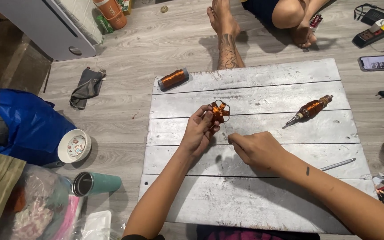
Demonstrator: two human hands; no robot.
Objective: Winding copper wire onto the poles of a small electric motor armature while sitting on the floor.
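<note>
The left hand (199, 130) holds a small bundle of copper wire loops (220, 111) above a grey wooden board (254, 200). The fingers (206, 121) are closed on the lower part of the bundle; the loops fan out above and to the right of the fingertips, clear of the board.

The right hand (256, 149) rests low over the board, just right of and below the left fingers. Its fingers are curled inward as if pinched, but no wire can be made out between them, so it cannot be told whether they grip a strand.

Risk assessment:

- Loop collapse. The bundle is held at one end only. If the left fingers relax, the loops are likely to spring apart or tangle.
- Strand breakage or kinking. If a thin strand does run from the bundle to the right fingers, a sharp pull away from the left fingertips could snap or kink it. Nicked insulation on such wire would be hard to spot.
- Dropped bundle. A slip would let the loops fall onto the board below the fingers, where the gaps between planks could snag a strand.
- Nearby items. A wound armature (311, 109) lies well to the right of the left fingers, a copper spool (173, 78) lies beyond them at the board's far edge, and a thin metal rod (338, 164) lies right of the right hand. A sweeping right forearm could roll the rod or the armature off the board.
</note>
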